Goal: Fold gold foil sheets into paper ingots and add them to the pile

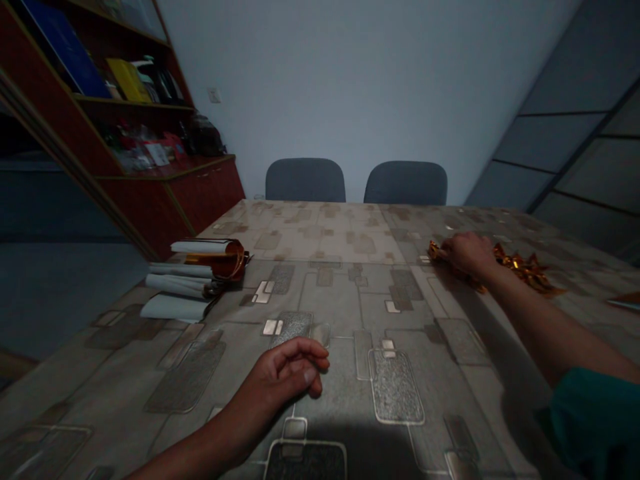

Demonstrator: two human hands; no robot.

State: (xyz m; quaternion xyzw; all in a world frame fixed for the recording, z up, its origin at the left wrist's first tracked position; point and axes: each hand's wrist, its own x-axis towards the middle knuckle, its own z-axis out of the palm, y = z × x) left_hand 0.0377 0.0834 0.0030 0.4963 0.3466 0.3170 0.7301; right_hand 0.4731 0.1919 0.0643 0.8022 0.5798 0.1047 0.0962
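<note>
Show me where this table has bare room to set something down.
Free: the tablecloth between the folded sheets and the gold foil pieces, from beyond the left grip back towards the chairs. Crowded: around the right grip, at those pieces.

Here's the table I'm watching, spread with a grey-beige cloth [340, 293] patterned in rounded rectangles, some of them glinting back at me. Over on the left side I've got a bundle of folded paper sheets [183, 285], pale outside, shiny gold at the curled ends. And across to the right, folded gold foil pieces [525, 267] lie in a row, partly hidden, with another gold sheet [627, 301] near my view's right edge!
</note>
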